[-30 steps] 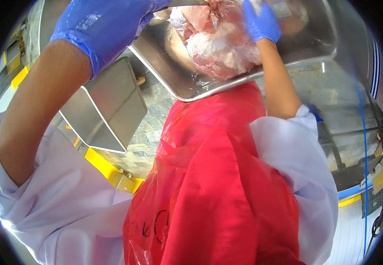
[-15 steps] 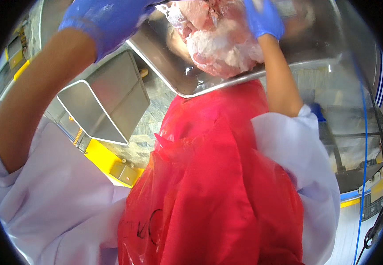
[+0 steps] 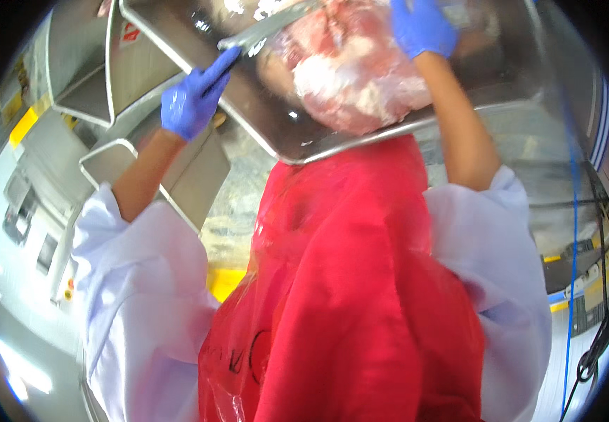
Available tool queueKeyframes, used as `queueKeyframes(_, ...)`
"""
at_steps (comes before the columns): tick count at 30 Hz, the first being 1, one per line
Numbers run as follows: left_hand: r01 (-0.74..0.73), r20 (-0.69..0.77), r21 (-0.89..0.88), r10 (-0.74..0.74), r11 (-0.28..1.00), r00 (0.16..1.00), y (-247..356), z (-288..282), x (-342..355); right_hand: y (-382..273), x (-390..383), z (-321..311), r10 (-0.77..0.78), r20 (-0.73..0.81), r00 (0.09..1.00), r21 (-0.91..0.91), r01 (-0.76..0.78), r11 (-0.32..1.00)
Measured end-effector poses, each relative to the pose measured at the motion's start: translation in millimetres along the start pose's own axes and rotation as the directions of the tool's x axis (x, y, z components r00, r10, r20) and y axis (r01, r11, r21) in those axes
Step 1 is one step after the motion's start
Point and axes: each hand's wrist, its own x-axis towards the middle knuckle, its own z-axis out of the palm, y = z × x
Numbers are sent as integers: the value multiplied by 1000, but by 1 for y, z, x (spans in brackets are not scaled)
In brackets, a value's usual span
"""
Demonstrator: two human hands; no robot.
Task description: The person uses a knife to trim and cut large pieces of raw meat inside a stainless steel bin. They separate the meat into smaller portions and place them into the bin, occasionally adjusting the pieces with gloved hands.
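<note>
The blue-gloved fingers of my left hand (image 3: 193, 95) are closed on a knife (image 3: 273, 27), whose blade reaches over a stainless steel tray (image 3: 237, 123) to the top of the meat. A large pink piece of raw meat (image 3: 353, 84) with white fat lies in the tray. At the meat's upper right, my right hand (image 3: 420, 28), also blue-gloved, rests against it with fingers apart, their tips partly cut off by the frame. A red apron (image 3: 346, 281) hangs below the tray.
Steel bins (image 3: 86, 98) stand left of the tray, another (image 3: 192, 190) lower down beside a yellow structure (image 3: 223, 285). A blue cord (image 3: 571, 246) and a black cable (image 3: 603, 330) run along the right. Grey tiled floor shows between bins and apron.
My left hand has moved down and outward past the tray's left rim, bringing the knife into fuller view. The view has shifted, with more bins showing at upper left. My right hand stays by the meat.
</note>
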Motion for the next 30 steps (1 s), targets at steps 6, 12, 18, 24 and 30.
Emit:
queueKeyframes(6, 6, -46, -431, -28, 902, 999, 7, 29, -2, 16, 2, 10, -50, -95, 994, -44, 46, 998)
queueKeyframes(12, -3, -96, -799, -122, 601, 988, 42, 56, -21, 5, 2, 2, -1, -47, 999, -8, 1, 1000)
queueKeyframes(18, 1, -107, -912, -240, 409, 965, 88, 75, -35, 12, 2, 11, -36, -113, 993, -18, 34, 999)
queueKeyframes(24, 44, -141, -938, -493, 345, 858, 154, 129, -41, 3, -3, 5, -3, -71, 997, -9, 2, 1000)
queueKeyframes(30, -2, -186, -932, -474, 362, 861, 159, 126, -28, 26, 2, 35, -43, -169, 985, 124, 64, 990)
